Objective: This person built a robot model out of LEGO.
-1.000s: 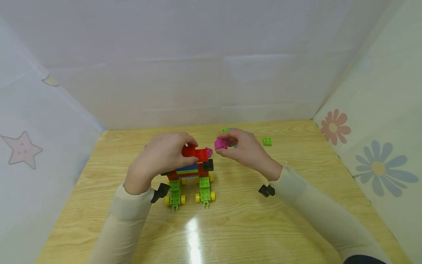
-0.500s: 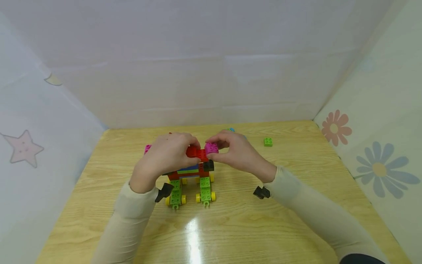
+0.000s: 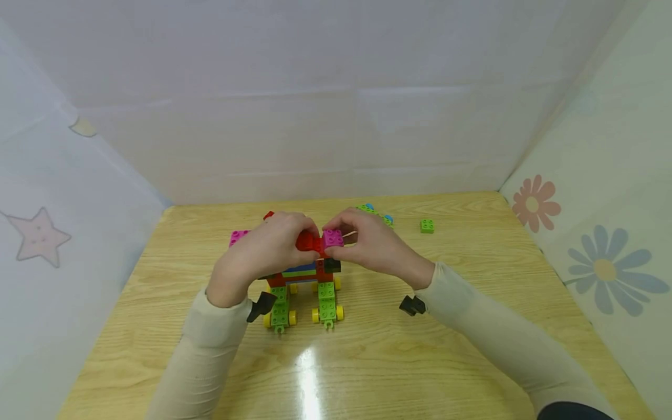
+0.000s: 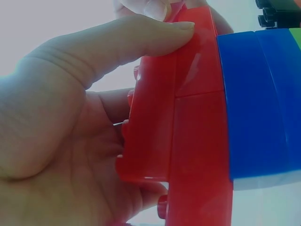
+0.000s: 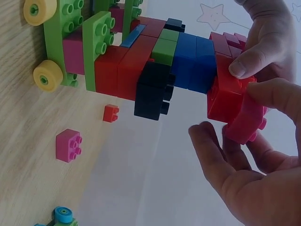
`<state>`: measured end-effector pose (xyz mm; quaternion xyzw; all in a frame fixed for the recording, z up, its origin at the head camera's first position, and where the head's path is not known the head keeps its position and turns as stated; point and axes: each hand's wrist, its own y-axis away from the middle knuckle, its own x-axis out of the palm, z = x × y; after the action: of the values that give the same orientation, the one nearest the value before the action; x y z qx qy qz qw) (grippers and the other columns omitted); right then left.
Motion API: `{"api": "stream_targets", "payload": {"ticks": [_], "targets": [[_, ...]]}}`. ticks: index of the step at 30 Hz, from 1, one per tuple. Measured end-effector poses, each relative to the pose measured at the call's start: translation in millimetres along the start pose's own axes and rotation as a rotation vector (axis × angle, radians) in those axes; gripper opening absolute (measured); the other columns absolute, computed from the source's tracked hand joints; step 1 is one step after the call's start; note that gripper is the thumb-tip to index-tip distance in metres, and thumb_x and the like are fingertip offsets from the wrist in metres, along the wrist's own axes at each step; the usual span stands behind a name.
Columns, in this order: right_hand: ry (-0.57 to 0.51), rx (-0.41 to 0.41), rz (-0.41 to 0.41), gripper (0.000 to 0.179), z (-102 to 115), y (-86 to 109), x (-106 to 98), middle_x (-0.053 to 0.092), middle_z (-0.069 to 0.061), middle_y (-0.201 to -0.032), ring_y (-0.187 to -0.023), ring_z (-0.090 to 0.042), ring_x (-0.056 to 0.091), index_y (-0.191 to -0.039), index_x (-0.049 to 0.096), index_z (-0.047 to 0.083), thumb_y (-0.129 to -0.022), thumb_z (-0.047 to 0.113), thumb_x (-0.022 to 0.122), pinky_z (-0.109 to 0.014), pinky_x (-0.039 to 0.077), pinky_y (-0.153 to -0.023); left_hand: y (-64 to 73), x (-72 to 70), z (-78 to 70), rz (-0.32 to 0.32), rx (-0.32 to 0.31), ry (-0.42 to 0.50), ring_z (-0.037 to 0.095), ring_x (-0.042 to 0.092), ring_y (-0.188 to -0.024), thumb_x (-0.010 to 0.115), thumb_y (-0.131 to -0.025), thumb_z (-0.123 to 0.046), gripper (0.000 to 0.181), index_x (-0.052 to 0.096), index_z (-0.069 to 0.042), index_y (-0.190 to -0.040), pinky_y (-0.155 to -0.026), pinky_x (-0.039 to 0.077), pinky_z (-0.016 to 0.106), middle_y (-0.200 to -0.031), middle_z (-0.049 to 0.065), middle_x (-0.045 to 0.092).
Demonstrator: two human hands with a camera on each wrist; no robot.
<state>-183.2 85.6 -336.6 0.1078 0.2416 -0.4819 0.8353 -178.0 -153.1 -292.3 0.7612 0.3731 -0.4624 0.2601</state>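
Note:
A toy built of bricks stands on green wheeled bases [image 3: 326,297] with yellow wheels [image 5: 48,75]. Above them are red bricks, blue bricks [image 4: 254,103] and a black brick [image 5: 153,89]. My left hand [image 3: 265,242] grips the red bricks [image 4: 195,127] along the top, thumb on the near side and fingers behind. Between the thumb and fingers of my right hand [image 3: 370,242] is a pink brick [image 3: 333,238], right at the right end of the red top bricks. In the right wrist view it sits tilted against their end, its studs facing outward.
Behind the right hand lies a green piece with blue wheels [image 3: 387,220]. A green brick [image 3: 427,226] is on the table farther right. Another pink brick [image 5: 68,145] and a small red brick [image 5: 111,113] lie beyond the toy. Patterned cloth walls [image 3: 604,175] enclose the table.
My right hand has moved left with the pink brick, from apart from the toy to the right end of the red bricks. The left hand has shifted slightly right, still gripping the top.

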Motion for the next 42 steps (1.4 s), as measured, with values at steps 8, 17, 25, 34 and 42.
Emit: {"api": "stream_targets", "payload": {"ticks": [8, 17, 25, 34, 42], "targets": [[-0.132, 0.037, 0.075, 0.031, -3, -5.3, 0, 0.07, -0.008, -0.134, -0.112, -0.022, 0.08, -0.132, 0.07, 0.009, -0.103, 0.013, 0.081, -0.035, 0.068, -0.09, -0.1, 1.7, 2.5, -0.001, 0.008, 0.011, 0.016, 0.068, -0.086, 0.086, -0.1, -0.018, 0.018, 0.078, -0.009, -0.112, -0.083, 0.063, 0.038, -0.106, 0.003, 0.078], [-0.124, 0.032, 0.071, 0.024, -3, -7.4, 0, 0.074, -0.007, -0.125, -0.095, -0.02, 0.078, -0.122, 0.074, 0.013, -0.1, 0.014, 0.084, -0.032, 0.063, -0.08, -0.9, 2.3, 3.6, -0.003, 0.014, 0.02, 0.016, 0.064, -0.081, 0.085, -0.1, -0.019, 0.016, 0.077, -0.009, -0.11, -0.077, 0.059, 0.034, -0.102, 0.002, 0.076], [-0.187, 0.077, 0.078, 0.027, -5, -11.7, 0, 0.074, -0.011, -0.123, -0.095, -0.021, 0.079, -0.122, 0.076, 0.01, -0.096, 0.01, 0.087, -0.031, 0.065, -0.082, -0.5, 2.5, 5.6, 0.002, 0.013, 0.027, 0.016, 0.065, -0.083, 0.085, -0.1, -0.021, 0.017, 0.077, -0.01, -0.111, -0.078, 0.06, 0.034, -0.103, 0.002, 0.076], [-0.25, 0.101, 0.096, 0.027, -4, -12.3, -2, 0.071, -0.013, -0.126, -0.101, -0.024, 0.08, -0.121, 0.076, 0.008, -0.096, 0.007, 0.086, -0.033, 0.067, -0.086, -0.3, 2.6, 4.7, 0.007, 0.012, 0.035, 0.016, 0.067, -0.085, 0.086, -0.1, -0.021, 0.016, 0.078, -0.012, -0.109, -0.082, 0.062, 0.036, -0.102, 0.0, 0.077], [-0.252, 0.127, 0.162, 0.049, -4, -10.3, -9, 0.07, -0.011, -0.138, -0.115, -0.025, 0.079, -0.143, 0.07, 0.009, -0.098, 0.014, 0.087, -0.041, 0.067, -0.098, 1.2, 1.9, 5.7, 0.009, 0.006, 0.034, 0.016, 0.067, -0.087, 0.087, -0.099, -0.021, 0.016, 0.078, -0.012, -0.11, -0.084, 0.062, 0.038, -0.103, -0.001, 0.077]]}}
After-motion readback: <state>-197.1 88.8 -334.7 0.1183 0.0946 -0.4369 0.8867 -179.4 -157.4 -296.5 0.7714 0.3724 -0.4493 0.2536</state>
